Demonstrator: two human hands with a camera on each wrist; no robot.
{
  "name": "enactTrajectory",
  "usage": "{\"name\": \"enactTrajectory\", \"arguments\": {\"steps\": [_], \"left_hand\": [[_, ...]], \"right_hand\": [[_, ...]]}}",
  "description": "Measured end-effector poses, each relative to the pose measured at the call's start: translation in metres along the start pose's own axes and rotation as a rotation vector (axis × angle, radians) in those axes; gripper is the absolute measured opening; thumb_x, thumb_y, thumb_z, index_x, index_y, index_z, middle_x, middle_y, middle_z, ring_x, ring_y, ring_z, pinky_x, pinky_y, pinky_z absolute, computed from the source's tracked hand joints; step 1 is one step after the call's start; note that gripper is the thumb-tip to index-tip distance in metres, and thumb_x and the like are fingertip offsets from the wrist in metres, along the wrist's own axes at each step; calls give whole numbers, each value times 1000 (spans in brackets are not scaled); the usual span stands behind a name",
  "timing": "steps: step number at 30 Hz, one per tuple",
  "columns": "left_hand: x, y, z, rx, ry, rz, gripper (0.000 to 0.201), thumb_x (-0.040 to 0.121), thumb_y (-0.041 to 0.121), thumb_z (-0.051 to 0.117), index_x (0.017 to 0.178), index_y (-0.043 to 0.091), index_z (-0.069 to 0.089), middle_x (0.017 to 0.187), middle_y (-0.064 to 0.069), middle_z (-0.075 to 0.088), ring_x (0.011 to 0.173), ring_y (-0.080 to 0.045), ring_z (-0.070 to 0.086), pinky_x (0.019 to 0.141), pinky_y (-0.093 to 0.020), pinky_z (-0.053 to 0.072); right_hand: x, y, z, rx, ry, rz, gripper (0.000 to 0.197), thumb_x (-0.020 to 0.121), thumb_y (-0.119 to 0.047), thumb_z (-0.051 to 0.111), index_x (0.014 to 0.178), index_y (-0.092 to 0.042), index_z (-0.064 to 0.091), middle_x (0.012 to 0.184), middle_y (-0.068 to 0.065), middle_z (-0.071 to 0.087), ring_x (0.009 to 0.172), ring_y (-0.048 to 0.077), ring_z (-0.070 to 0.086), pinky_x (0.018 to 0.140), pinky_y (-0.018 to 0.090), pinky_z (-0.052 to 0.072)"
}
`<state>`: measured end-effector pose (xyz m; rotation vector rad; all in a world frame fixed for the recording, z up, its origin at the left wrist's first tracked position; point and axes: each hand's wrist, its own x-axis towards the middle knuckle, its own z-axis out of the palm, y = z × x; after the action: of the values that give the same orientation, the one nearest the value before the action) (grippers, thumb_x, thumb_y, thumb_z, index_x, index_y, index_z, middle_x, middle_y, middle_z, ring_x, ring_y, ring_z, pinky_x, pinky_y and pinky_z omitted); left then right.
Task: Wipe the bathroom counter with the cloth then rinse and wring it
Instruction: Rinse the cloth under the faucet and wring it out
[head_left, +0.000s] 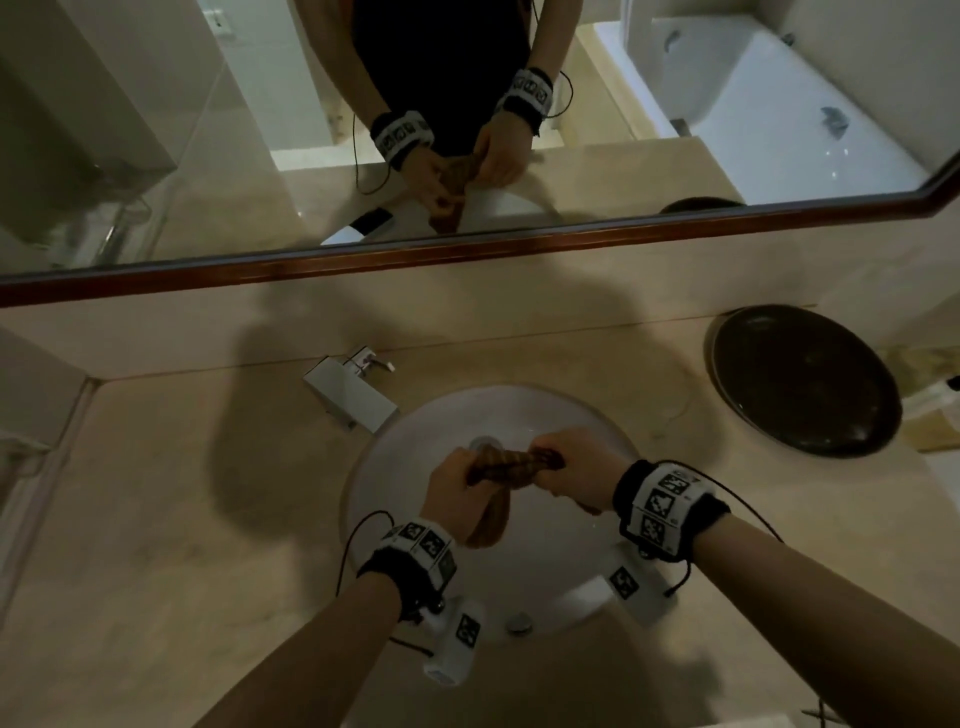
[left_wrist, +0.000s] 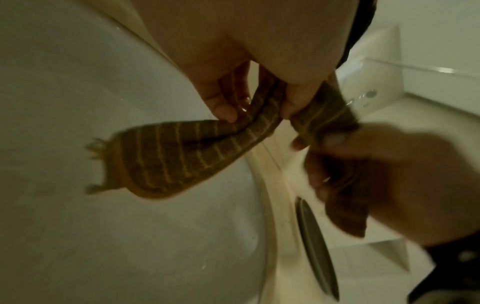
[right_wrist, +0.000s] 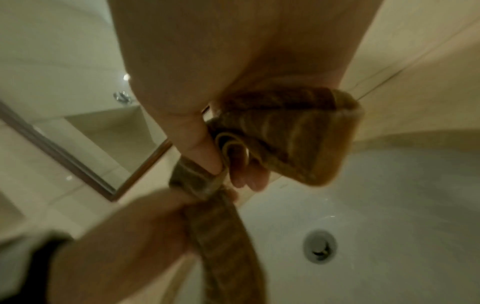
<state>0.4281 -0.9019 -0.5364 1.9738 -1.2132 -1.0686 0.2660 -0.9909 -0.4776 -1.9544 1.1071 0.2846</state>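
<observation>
A brown striped cloth (head_left: 511, 466) is twisted into a tight rope over the white round sink (head_left: 395, 457). My left hand (head_left: 453, 486) grips its left end, and a loose tail with a fringe hangs below that fist (left_wrist: 166, 162). My right hand (head_left: 576, 465) grips the other end, where a folded wad sticks out past the fingers (right_wrist: 293, 135). Both fists are level, close together, above the drain (right_wrist: 320, 245). The beige counter (head_left: 182, 519) surrounds the sink.
A square chrome faucet (head_left: 349, 392) stands behind the sink at the left. A dark round plate (head_left: 802, 379) lies on the counter at the right. A wood-framed mirror (head_left: 363, 254) runs along the back wall. A side wall (head_left: 31, 395) bounds the counter's left end.
</observation>
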Motion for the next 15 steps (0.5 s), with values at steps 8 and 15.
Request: {"name": "enactTrajectory", "arguments": {"steps": [8, 15], "left_hand": [[8, 24, -3, -221, -50, 32, 26, 67, 4, 62, 69, 29, 55, 79, -7, 64, 80, -29, 65, 74, -49, 57], [10, 7, -21, -470, -91, -101, 27, 75, -17, 62, 96, -1, 58, 102, -26, 64, 97, -40, 65, 78, -46, 58]], "right_hand": [[17, 20, 52, 280, -161, -26, 23, 73, -26, 81, 85, -33, 62, 85, -3, 67, 74, 20, 64, 74, 35, 55], [30, 19, 56, 437, 79, 149, 16, 80, -8, 69, 68, -13, 58, 61, 5, 61, 51, 16, 56, 52, 24, 49]]}}
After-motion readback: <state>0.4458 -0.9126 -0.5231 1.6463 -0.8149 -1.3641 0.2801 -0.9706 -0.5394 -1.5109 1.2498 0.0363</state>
